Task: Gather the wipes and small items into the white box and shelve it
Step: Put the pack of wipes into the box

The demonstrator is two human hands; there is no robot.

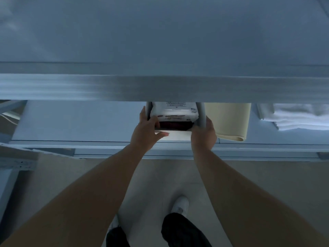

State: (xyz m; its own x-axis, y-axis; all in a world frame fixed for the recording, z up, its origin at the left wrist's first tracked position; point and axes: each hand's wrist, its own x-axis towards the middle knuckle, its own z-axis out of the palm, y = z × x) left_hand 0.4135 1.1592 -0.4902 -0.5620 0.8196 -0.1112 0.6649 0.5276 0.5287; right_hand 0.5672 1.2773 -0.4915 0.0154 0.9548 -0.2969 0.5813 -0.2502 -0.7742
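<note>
- Holding the white box (179, 135) from both sides, the left hand (145, 133) wraps its near left corner with the thumb along the front wall, and the right hand (203, 135) clasps the near right corner; a grip on both sides looks meant to keep the box level as it goes onto the shelf (71, 122).
- Inside the box, a pack of wipes (175, 111) lies toward the far end, with something dark (175, 125) nearer the front; it is too dim to say what that is.
- The box sits low over the shelf, its far end under the upper shelf board (160, 88), so the shelving step seems nearly done.
- Just right of the box lies a cream roll (229, 120), close enough to limit room for the right hand.
- Farther right of the box, folded white cloth (299, 116) rests on the same shelf.
- Below the box is pale floor (160, 177), where a white shoe (180, 205) shows; the lighting is dim and bluish.
</note>
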